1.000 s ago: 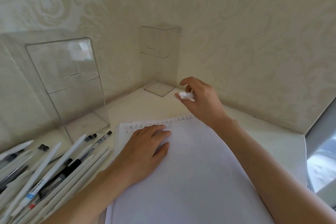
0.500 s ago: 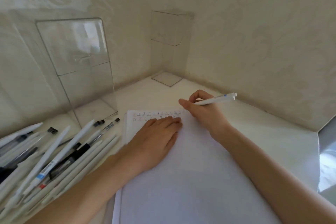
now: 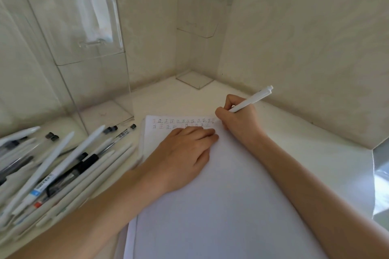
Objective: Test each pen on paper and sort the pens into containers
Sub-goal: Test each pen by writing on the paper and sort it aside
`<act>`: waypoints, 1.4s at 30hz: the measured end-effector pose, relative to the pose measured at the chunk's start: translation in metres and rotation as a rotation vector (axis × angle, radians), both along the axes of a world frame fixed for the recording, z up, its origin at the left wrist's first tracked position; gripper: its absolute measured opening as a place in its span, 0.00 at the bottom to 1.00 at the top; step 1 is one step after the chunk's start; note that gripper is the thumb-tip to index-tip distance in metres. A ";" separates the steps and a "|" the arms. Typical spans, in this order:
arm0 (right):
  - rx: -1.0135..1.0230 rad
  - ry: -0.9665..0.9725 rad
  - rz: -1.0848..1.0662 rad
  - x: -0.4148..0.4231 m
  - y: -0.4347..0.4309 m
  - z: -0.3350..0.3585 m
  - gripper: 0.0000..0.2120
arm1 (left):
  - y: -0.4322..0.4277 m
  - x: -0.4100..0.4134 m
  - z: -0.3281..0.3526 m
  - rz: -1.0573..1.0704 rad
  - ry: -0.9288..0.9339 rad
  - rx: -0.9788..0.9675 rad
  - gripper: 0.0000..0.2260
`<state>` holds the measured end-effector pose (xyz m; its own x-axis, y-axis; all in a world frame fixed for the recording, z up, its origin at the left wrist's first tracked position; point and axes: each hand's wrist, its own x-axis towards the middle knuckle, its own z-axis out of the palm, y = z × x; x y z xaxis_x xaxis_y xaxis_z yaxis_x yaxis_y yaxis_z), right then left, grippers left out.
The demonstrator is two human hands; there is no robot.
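Observation:
A stack of white paper (image 3: 221, 206) lies in front of me, with two rows of small written marks (image 3: 182, 123) along its top edge. My right hand (image 3: 237, 120) grips a white click pen (image 3: 252, 99) in a writing hold, tip down at the paper's top right corner. My left hand (image 3: 185, 153) rests flat on the sheet just below the marks. A heap of several white and black pens (image 3: 54, 170) lies at the left. Two clear containers stand by the wall: a large one (image 3: 84, 52) at the left and a smaller one (image 3: 200, 40) in the corner.
The white desk (image 3: 305, 143) meets patterned walls at the back and right. A shiny surface (image 3: 382, 174) shows at the far right edge. Some pens of the heap reach up to the large container's base.
My right hand came down from above the desk with the pen, turned it into a writing hold and set its tip at the paper's top right. My left hand stayed flat on the sheet.

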<state>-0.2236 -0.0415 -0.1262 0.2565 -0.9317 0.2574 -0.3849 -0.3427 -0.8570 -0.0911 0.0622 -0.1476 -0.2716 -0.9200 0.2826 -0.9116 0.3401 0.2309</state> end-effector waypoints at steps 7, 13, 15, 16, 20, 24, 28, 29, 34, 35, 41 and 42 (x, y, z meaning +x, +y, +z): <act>-0.049 0.063 0.001 0.002 -0.002 -0.002 0.14 | -0.001 0.000 -0.002 0.007 0.009 0.003 0.31; -0.038 0.070 0.006 0.002 -0.001 -0.001 0.14 | -0.001 0.000 -0.002 0.015 0.019 0.001 0.31; -0.036 0.070 0.004 0.003 -0.001 0.000 0.15 | -0.001 0.000 -0.003 0.015 0.022 0.001 0.30; -0.034 0.065 0.002 0.002 -0.001 0.000 0.14 | -0.001 0.000 -0.003 0.014 0.022 0.001 0.31; -0.040 0.075 -0.006 0.002 0.000 0.000 0.13 | -0.001 0.000 -0.003 0.013 0.038 -0.002 0.31; -0.028 0.069 -0.012 0.002 0.001 0.002 0.11 | -0.001 0.000 -0.003 0.015 0.025 -0.003 0.30; -0.017 0.072 0.008 0.001 0.002 0.002 0.09 | -0.001 0.000 -0.002 0.017 0.016 0.007 0.31; -0.020 0.075 0.008 0.002 0.002 0.001 0.09 | -0.001 0.000 -0.002 0.016 0.019 0.007 0.31; -0.007 0.082 -0.007 0.002 0.001 0.001 0.10 | -0.001 0.000 -0.003 0.011 0.026 0.001 0.31; -0.001 0.080 -0.004 0.002 0.001 0.001 0.10 | -0.001 0.000 -0.003 0.011 0.026 -0.001 0.31; -0.035 0.071 0.018 0.003 0.001 0.001 0.16 | -0.001 0.001 -0.003 -0.001 0.039 -0.009 0.29; -0.040 0.072 0.005 0.003 0.001 0.001 0.16 | -0.001 0.001 -0.003 -0.002 0.044 -0.009 0.29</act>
